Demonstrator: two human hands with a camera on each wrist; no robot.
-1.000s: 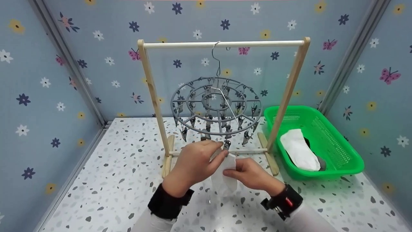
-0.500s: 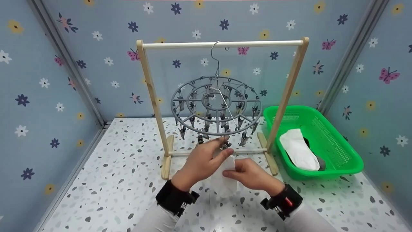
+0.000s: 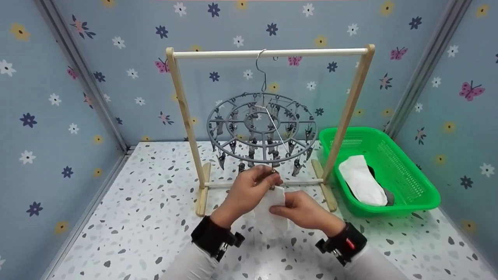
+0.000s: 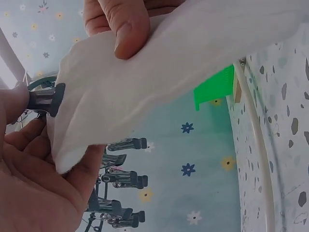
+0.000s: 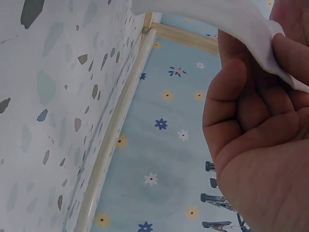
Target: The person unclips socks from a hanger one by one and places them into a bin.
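Note:
A limp white sock hangs below the front rim of a round grey clip hanger. My left hand is at the sock's top edge. The left wrist view shows its thumb and fingers pinching a dark clip, whose end meets the edge of the cloth. Lower and to the right, my right hand pinches the same sock between thumb and fingers. The right wrist view shows the sock's fabric stretching away from the fingers. In the head view, most of the clip is hidden behind the left fingers.
The hanger hooks over the top bar of a wooden stand, with several clips dangling around it. At the right, a green basket holds another white sock and something dark under it. Patterned walls enclose the speckled tabletop.
My left hand has shifted slightly right and closed its fingers further over the clip, covering it. My right hand with the sock has stayed almost still.

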